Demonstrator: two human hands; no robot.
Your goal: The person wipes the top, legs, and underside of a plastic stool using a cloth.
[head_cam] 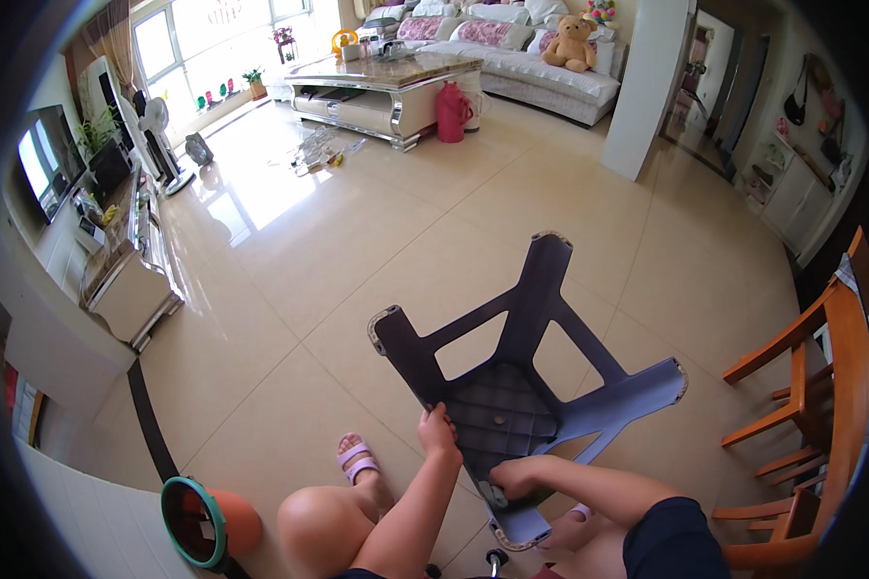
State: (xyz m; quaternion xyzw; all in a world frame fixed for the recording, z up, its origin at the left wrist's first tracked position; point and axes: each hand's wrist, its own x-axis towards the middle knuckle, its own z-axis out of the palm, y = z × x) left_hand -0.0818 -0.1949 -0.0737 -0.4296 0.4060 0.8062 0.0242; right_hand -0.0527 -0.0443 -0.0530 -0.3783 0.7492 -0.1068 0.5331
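A dark grey-blue plastic stool (500, 420) is turned over in front of me, its underside and four-cornered legs facing up. My left hand (439, 434) grips the stool's edge at the near left side. Inside the frame, close to the nearest leg, my right hand (514, 478) is closed on a small greyish cloth (494, 495) lying against the plastic. The fingers of the right hand are partly hidden.
An orange bin with a green rim (210, 517) stands at lower left. Wooden chairs (804, 412) are at the right. Farther off are a coffee table (376, 94), a red thermos (452, 112), a sofa (529, 69), a pillar (641, 87) and a TV cabinet (134, 289).
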